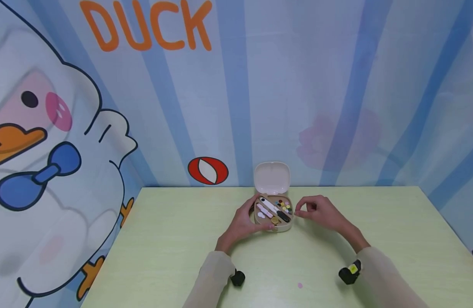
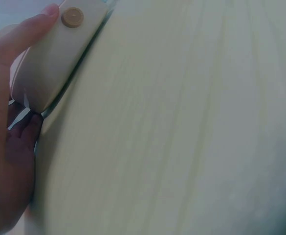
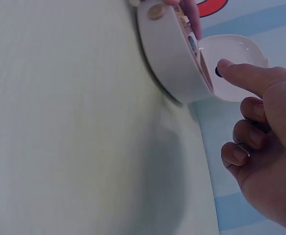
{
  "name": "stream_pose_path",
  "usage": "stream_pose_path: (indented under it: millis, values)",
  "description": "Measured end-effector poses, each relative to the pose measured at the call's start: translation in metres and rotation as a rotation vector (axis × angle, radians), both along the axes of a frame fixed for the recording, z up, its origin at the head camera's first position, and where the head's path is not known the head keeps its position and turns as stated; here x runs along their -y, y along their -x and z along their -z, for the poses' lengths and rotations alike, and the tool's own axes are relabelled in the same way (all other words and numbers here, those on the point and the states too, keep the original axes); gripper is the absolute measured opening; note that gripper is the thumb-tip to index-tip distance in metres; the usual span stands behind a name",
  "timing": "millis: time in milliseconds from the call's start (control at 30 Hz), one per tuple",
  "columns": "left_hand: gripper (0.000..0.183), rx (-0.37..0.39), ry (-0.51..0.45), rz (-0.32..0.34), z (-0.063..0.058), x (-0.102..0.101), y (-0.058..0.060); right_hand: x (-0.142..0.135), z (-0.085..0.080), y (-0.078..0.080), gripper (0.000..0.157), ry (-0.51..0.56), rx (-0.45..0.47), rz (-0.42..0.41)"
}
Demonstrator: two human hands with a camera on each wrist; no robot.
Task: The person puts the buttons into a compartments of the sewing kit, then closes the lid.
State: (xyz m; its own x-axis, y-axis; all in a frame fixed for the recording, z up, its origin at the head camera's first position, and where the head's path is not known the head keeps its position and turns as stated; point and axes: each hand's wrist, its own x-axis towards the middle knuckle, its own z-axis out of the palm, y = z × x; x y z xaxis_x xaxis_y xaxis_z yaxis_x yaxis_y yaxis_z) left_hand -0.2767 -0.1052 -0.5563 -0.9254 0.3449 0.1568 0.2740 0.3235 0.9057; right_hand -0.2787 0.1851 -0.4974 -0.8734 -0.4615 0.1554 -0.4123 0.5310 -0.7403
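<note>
A small white sewing kit box (image 1: 283, 228) stands on the table near its back edge, its lid (image 1: 272, 177) raised. My left hand (image 1: 242, 221) grips the box from the left, thumb along the front by a round tan button clasp (image 2: 72, 17). Just right of the box, my right hand (image 1: 324, 212) pinches a small dark button (image 3: 218, 72) between thumb and index finger, the other fingers curled. Inside are a long white-and-black tool (image 1: 276, 209), a pink-and-white stick (image 1: 264, 210), a gold round piece (image 1: 275, 220) and several coloured buttons (image 1: 284, 206).
The pale yellow table (image 1: 175, 248) meets a blue-striped cloth backdrop (image 1: 236, 85) right behind the box. A small pink spot (image 1: 300, 285) shows on the table near the front. Black wrist cameras (image 1: 350, 273) sit at both sleeves.
</note>
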Motion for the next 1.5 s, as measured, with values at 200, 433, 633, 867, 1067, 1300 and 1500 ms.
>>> stream_pose_path:
  millis: [200, 433, 633, 867, 1067, 1300, 1500]
  values:
    - [0.108, -0.008, 0.019, 0.009, 0.001, 0.002, 0.001, 0.011, -0.001, 0.013, 0.005, 0.03, 0.006, 0.042]
    - [0.11, -0.007, 0.038, 0.001, 0.001, 0.002, 0.001, 0.024, 0.003, 0.026, 0.005, 0.018, -0.011, 0.111]
    - [0.111, -0.01, 0.036, -0.003, 0.0, 0.001, 0.001, 0.032, 0.003, 0.033, 0.006, 0.005, 0.023, 0.176]
    - [0.111, -0.006, 0.04, -0.006, -0.001, 0.001, -0.001, 0.035, 0.007, 0.039, 0.005, -0.012, 0.049, 0.205]
    - [0.109, -0.017, 0.034, -0.001, -0.002, 0.001, -0.001, 0.036, 0.011, 0.042, 0.006, -0.031, 0.051, 0.205]
    - [0.108, -0.01, 0.032, -0.001, -0.001, 0.001, 0.0, 0.039, 0.012, 0.041, 0.006, -0.038, 0.013, 0.191]
    - [0.108, -0.018, 0.033, -0.001, -0.001, 0.002, 0.0, 0.041, 0.011, 0.04, 0.01, -0.073, -0.015, 0.194]
